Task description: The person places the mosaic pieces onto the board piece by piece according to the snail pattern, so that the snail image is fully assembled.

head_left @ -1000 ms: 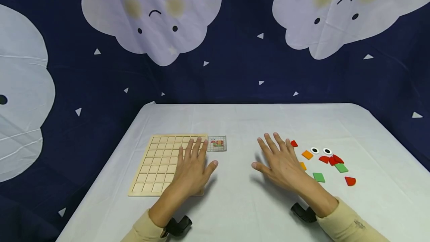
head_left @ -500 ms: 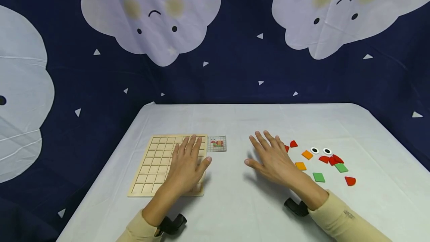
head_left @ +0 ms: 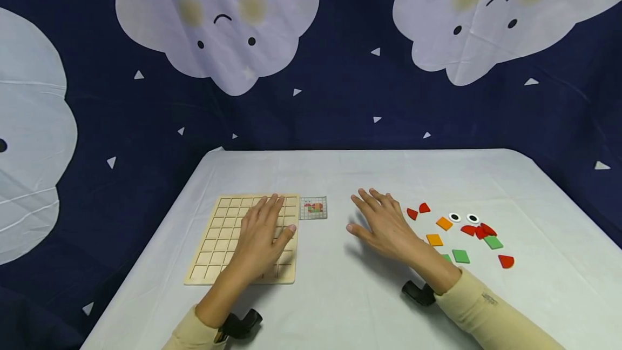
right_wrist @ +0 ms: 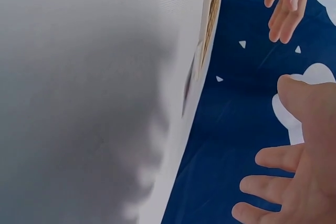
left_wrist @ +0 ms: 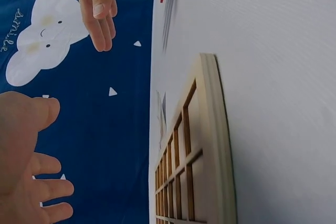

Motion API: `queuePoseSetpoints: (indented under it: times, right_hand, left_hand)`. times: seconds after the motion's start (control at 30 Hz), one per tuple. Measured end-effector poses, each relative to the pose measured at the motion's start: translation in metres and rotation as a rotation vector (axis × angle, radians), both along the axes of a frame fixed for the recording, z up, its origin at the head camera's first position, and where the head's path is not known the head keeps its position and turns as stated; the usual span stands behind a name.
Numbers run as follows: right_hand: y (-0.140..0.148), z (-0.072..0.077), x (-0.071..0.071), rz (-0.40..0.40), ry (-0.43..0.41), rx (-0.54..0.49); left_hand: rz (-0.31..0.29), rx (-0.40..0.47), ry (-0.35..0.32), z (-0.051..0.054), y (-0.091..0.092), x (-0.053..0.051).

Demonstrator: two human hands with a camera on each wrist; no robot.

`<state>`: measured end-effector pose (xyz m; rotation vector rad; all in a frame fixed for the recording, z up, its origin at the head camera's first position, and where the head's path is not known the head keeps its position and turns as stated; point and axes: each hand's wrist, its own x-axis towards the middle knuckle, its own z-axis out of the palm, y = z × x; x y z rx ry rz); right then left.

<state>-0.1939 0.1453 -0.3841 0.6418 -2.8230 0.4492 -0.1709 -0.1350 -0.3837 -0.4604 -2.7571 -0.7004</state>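
Note:
In the head view my left hand (head_left: 259, 236) hovers above a square wooden grid board (head_left: 209, 244), fingers extended, holding nothing. The left wrist view shows a gap between that hand and the board. A small card with a gridded, coloured picture (head_left: 313, 208) lies against the board's right edge. My right hand (head_left: 386, 231) is held over the white cloth with its fingers spread and nothing in them. Just right of it lie flat pieces: red quarter-rounds (head_left: 424, 208), orange squares (head_left: 434, 240), and green squares (head_left: 460, 256), one partly hidden by the arm.
Two white eye pieces (head_left: 473, 219) lie among the coloured pieces, near a small red cluster (head_left: 481, 231). The white-clothed table (head_left: 340, 307) ends at a dark blue curtain (head_left: 340, 123) with clouds. Each wrist carries a black camera (head_left: 418, 292).
Both hands have drifted left, the left one further over the board. More red, orange and green pieces show beside the right hand. The board, card and pieces stay in place.

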Motion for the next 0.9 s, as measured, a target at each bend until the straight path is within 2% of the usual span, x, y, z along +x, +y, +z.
queuePoseSetpoints:
  times: [0.23,0.53,0.9]
  right_hand:
    - [-0.007,-0.003,-0.007,0.035,0.039,-0.042]
    - [-0.018,-0.005,-0.017,0.061,0.029,-0.103]
    - [-0.035,-0.007,-0.030,0.080,-0.057,-0.133]
  left_hand:
    - [0.006,0.037,0.048,-0.001,-0.006,-0.002]
    - [-0.005,0.121,0.086,-0.004,-0.016,-0.003]
    - [-0.012,0.203,-0.008,-0.005,-0.034,-0.003]
